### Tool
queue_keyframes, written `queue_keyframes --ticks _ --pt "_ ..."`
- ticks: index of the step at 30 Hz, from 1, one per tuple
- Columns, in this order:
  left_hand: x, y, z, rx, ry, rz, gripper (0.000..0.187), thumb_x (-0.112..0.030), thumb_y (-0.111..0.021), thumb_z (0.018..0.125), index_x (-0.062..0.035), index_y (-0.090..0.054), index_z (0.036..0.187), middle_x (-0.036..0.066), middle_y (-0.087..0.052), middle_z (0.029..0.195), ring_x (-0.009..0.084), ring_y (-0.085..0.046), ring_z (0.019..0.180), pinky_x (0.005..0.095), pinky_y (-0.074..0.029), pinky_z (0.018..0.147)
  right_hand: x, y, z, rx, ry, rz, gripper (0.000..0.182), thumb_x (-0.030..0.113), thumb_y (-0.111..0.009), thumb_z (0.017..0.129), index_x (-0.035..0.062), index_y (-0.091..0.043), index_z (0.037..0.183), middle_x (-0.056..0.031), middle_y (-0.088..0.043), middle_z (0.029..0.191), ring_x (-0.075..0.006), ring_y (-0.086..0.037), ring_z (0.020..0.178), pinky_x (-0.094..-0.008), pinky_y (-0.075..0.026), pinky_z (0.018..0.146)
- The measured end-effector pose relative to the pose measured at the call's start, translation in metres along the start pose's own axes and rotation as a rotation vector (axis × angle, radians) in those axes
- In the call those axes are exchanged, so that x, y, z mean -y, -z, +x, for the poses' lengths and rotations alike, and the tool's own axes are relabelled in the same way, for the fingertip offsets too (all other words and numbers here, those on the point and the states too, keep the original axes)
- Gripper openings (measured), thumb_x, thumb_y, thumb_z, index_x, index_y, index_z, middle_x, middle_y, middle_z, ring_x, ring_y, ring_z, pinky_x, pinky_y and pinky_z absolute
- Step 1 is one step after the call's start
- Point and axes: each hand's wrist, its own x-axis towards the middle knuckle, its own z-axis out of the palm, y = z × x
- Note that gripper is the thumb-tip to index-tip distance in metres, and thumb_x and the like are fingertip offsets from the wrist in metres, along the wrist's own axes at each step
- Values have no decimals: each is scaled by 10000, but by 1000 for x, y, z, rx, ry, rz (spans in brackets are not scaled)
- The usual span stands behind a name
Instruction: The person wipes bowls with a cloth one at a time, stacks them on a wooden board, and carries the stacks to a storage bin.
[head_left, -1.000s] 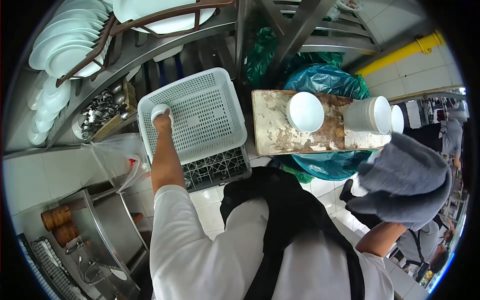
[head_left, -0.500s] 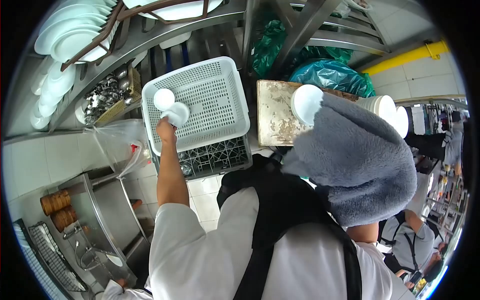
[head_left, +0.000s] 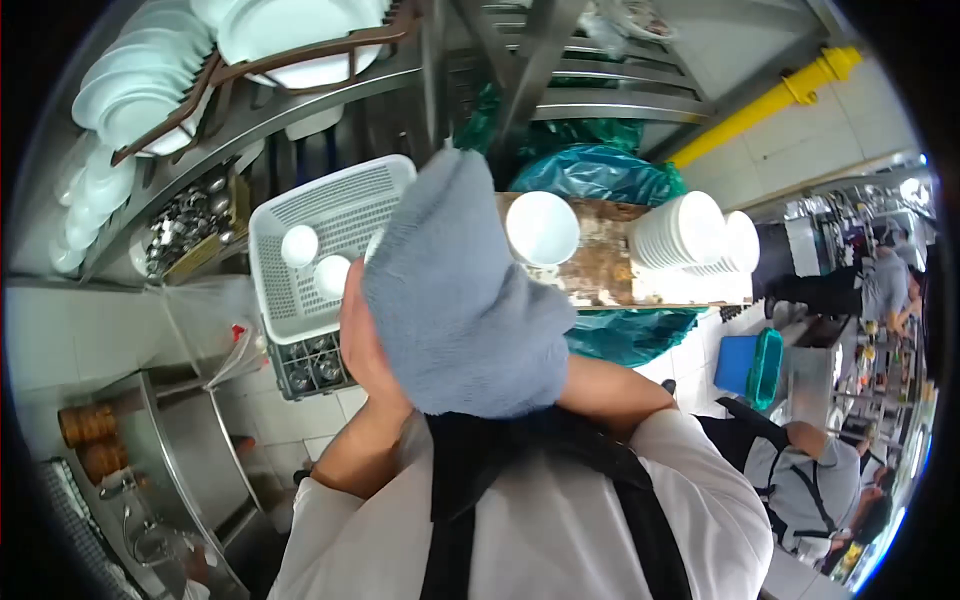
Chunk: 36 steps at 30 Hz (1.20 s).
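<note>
Both my hands are up close in front of my chest, under the grey cloth (head_left: pixel 455 290), a fluffy towel that covers most of the middle of the view. My left hand (head_left: pixel 362 335) shows only as its back and wrist at the cloth's left edge; fingers are buried in the fabric, so I can't tell whether they're spread or curled, only that the hand is pressed against the cloth. My right hand is fully hidden beneath the cloth, only the forearm coming in from the right is seen, grip can't be told. The cloth hangs in front of the white plastic basket (head_left: pixel 300 300) and hides its right half. Two small white cups (head_left: pixel 300 245) sit in the basket's left part, just beside each other, mouths up. The basket rests on a dark compartment rack (head_left: pixel 310 365) with glassware in it. Right of the cloth, a worn wooden board (head_left: pixel 600 270) lies over a blue-green bin bag (head_left: pixel 600 175); on the board a single white bowl (head_left: pixel 542 228), and further right a stack of white bowls (head_left: pixel 685 232) tipped on its side. Upper left, white plates (head_left: pixel 140 85) stand in a rack on the steel shelf, with a tub of cutlery (head_left: pixel 185 220) below. Another person in grey (head_left: pixel 800 470) is bent over at lower right.
</note>
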Motion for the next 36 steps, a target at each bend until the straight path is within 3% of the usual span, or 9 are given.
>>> queue_keyframes --ticks 7,10,14,18,20,23,27,31,36 --pt "-43 -19 21 75 245 -964 366 -282 -406 1002 59 -525 944 64 -548 786 95 -486 708 260 -415 623 1 40 10 -211 154 -132 604 213 -705 676 9 -511 1210 -146 -542 1119 -294 -543 998 -351 -419 913" --pt "-12 -36 29 -220 -441 223 359 -249 -436 994 96 -525 1034 87 -566 832 139 -527 729 297 -451 680 -28 37 -1 -254 23 -71 750 269 -799 560 -9 -501 1189 -176 -535 1072 -354 -548 973 -384 -441 870" --pt "-13 -58 35 15 240 -621 346 -185 -395 993 90 -556 1129 198 -586 1133 267 -564 1026 351 -429 887 -30 66 -9 -266 128 -267 799 267 -810 495 -19 -498 1173 -206 -533 1029 -382 -544 945 -391 -451 843" --pt "-46 -56 43 276 -485 -201 450 -307 -353 1007 41 -507 1247 199 -473 1298 265 -477 1179 364 -333 1013 4 88 -9 -9 -220 -659 652 204 -752 503 25 -519 1086 -197 -540 965 -410 -492 938 -422 -466 784" --pt "-51 -71 31 294 -406 -271 492 -380 -376 988 13 -490 1261 183 -464 1294 253 -434 1224 375 -298 1054 36 81 -12 -153 -420 -901 384 142 -696 603 57 -555 950 -148 -591 877 -301 -553 887 -392 -486 614" --pt "-47 -83 32 579 593 -1186 593 -485 -293 994 -15 -463 1312 152 -460 1341 264 -476 1206 352 -346 1038 18 71 -31 -69 -330 -846 370 142 -693 608 59 -558 943 -147 -590 867 -304 -556 875 -397 -486 611" --pt "-59 -95 38 898 1241 -1321 702 -604 -291 955 -36 -438 1340 137 -553 1254 264 -553 1151 387 -454 966 4 85 -56 -32 -255 -754 352 143 -688 615 63 -562 933 -147 -588 853 -308 -560 858 -404 -486 605" --pt "-71 -114 36 1314 984 -1233 766 -637 -341 929 -14 -413 1368 135 -484 1344 287 -518 1180 419 -438 945 -8 152 -86 -185 -299 -932 333 144 -683 621 66 -566 924 -146 -586 840 -312 -564 842 -410 -486 600" --pt "-97 -168 70 1139 395 -817 703 -575 -351 957 -27 -388 1397 144 -444 1405 289 -463 1261 394 -439 942 -54 230 -111 -271 -314 -1252 311 145 -677 629 71 -572 911 -145 -584 823 -317 -570 821 -419 -486 594"
